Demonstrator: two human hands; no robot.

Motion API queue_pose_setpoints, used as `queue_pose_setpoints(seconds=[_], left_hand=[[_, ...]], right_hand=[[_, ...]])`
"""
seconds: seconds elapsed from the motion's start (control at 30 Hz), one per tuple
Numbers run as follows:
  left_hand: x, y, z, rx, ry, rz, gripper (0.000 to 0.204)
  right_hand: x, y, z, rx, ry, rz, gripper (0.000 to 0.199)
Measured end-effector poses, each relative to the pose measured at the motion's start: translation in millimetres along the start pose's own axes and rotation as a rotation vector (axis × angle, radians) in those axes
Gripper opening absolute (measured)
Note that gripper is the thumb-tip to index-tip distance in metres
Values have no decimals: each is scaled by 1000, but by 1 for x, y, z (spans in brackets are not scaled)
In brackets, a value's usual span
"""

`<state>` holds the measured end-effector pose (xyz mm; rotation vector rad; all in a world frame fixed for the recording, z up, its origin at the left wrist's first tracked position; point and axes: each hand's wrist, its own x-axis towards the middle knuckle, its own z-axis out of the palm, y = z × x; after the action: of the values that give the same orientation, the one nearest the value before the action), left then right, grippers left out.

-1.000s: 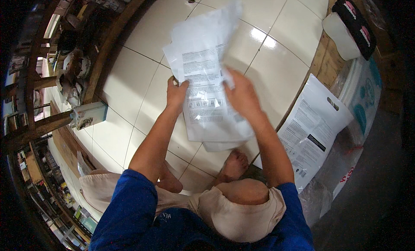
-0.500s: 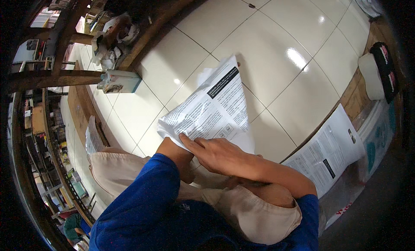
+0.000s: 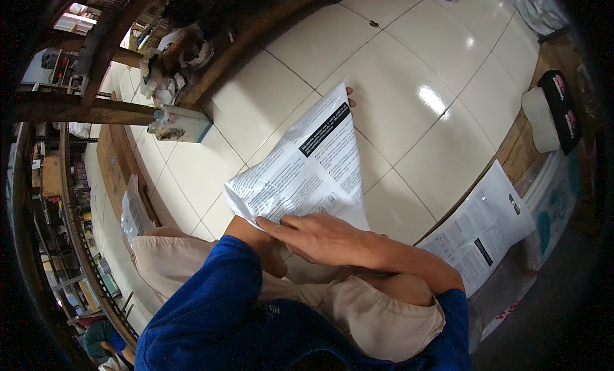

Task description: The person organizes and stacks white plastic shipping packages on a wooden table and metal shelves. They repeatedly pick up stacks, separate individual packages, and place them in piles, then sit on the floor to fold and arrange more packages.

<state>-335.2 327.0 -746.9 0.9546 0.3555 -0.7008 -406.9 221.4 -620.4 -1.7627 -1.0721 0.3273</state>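
A white printed plastic bag with a black text band is held slantwise above the floor, spread over my left forearm. My left hand is mostly hidden by it; only fingertips show past its far right edge, and it seems to hold the bag there. At the bag's near left edge, beside my left wrist, my right hand pinches the plastic between thumb and fingers. My right forearm crosses in front of me. A similar printed bag lies flat at the right.
Pale floor tiles lie beyond my hands. Wooden beams and a stained container stand at the left. Clear plastic rests by my knee. On the right, a black-and-white cap-like item sits on wood. A person is at the far lower left.
The bag and both hands have shifted slightly left in view. My right hand has slid a little down and left with the bag's edge. More fingertips of my left hand show.
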Motion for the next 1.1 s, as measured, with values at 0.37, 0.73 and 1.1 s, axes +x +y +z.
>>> queue_pose_setpoints(seconds=[0.37, 0.73, 1.1], left_hand=[[45, 52, -3, 1447, 111, 384, 43], [88, 2, 12, 842, 455, 122, 44], [80, -44, -6, 462, 139, 114, 26]], right_hand=[[-88, 31, -99, 526, 1017, 439, 44], [-230, 182, -68, 303, 1217, 1067, 35], [-223, 196, -113, -164, 1192, 1146, 41]])
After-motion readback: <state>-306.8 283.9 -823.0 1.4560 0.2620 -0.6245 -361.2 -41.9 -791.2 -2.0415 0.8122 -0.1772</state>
